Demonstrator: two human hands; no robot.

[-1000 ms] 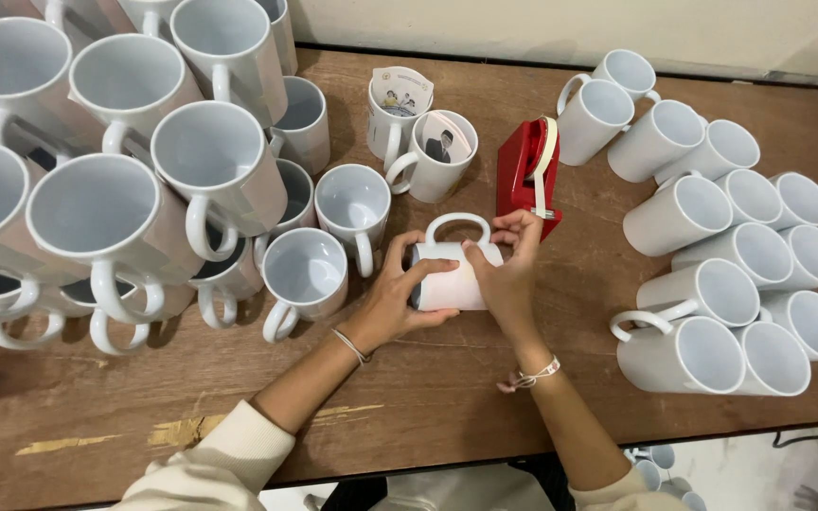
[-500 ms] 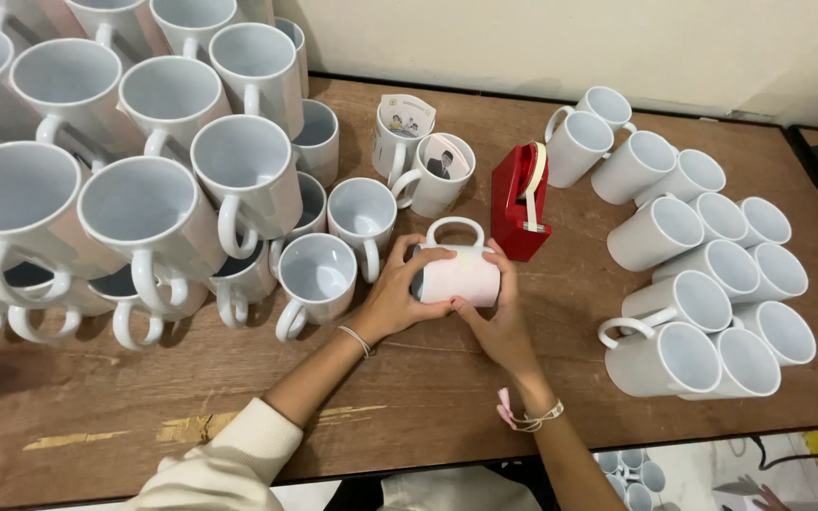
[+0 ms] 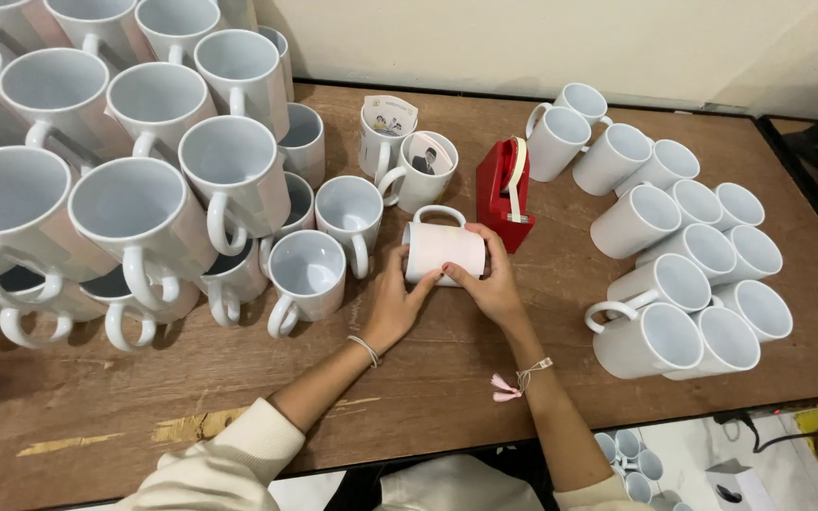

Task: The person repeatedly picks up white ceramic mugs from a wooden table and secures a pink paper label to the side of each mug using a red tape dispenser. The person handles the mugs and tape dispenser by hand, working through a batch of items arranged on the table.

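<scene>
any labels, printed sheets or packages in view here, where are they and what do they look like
Printed sheet: curled inside an upright mug behind the hands, white with small coloured pictures.
Second printed sheet: rolled inside the neighbouring mug, white with a dark picture.
Pale sheet: wrapped around the lying mug, under both hands, plain pinkish white.
No screens or signs.

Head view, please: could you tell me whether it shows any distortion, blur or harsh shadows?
Head view: wide-angle stretch swells the stacked mugs at left; both hands, left hand and right hand, and the held mug are sharp; light is soft, with faint shadows on the table.
</scene>
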